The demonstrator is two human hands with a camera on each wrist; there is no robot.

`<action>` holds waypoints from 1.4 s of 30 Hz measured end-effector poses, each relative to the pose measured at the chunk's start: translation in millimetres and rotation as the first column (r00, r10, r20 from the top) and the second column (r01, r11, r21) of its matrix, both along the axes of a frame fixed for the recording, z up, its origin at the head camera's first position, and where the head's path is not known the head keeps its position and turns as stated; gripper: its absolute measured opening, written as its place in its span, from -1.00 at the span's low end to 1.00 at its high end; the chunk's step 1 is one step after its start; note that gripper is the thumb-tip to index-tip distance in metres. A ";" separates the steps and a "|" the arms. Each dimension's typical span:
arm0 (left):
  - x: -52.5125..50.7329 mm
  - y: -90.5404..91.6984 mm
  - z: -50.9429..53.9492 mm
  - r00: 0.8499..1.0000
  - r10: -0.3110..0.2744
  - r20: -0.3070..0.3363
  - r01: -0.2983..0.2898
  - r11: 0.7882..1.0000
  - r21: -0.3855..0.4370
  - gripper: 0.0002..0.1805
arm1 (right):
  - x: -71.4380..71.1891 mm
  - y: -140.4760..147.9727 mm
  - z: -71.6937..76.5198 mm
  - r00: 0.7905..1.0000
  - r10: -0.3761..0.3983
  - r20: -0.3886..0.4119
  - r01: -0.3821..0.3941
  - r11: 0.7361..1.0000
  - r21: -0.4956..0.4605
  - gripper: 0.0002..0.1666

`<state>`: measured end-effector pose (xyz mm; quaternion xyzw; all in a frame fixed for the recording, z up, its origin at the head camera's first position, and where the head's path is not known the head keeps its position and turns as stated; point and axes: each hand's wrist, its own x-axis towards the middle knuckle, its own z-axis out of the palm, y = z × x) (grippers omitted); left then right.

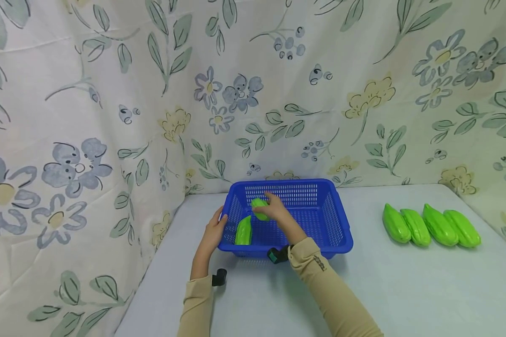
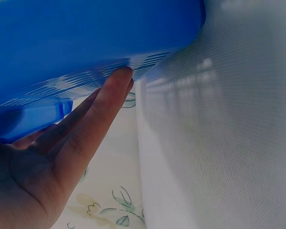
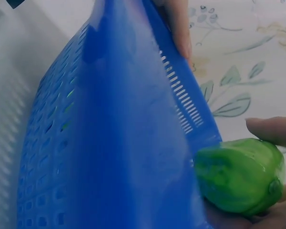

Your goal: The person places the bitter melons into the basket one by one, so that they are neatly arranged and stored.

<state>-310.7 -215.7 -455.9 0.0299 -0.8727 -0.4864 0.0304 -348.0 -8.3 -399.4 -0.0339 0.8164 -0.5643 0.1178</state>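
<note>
My right hand [image 1: 276,210] grips a shiny, ribbed green fruit [image 1: 260,208], perhaps a toy star fruit, inside the blue plastic basket [image 1: 341,220]. In the right wrist view, thumb and fingers lie on opposite sides of this fruit [image 3: 240,176]. A similar green fruit [image 1: 243,232] stands in the basket's left front corner, its pointed end up. My left hand [image 1: 212,231] holds the basket's left rim. The left wrist view shows its fingers [image 2: 97,119] against the slotted outer wall; the thumb is hidden there.
Several more green fruits [image 1: 431,225] lie side by side on the white table [image 1: 405,285], right of the basket. A floral cloth [image 1: 286,93] hangs behind the table and along its left side. A small black device sits at each wrist.
</note>
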 end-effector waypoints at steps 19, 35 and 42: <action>0.0 -0.2 0.4 1.000 -0.003 0.002 0.003 1.000 -0.001 -0.40 | 3.2 -3.4 -4.8 0.999 0.025 0.021 -0.028 0.992 0.121 -0.05; -0.6 0.8 1.5 1.000 0.004 0.007 -0.004 1.000 0.003 -0.40 | -1.7 -5.3 -5.3 0.997 0.078 0.015 -0.079 0.973 0.218 -0.03; -0.2 0.4 1.0 1.000 0.005 0.009 -0.004 1.000 -0.001 -0.40 | 1.3 -5.8 -5.8 0.995 0.099 0.016 -0.100 0.970 0.222 -0.04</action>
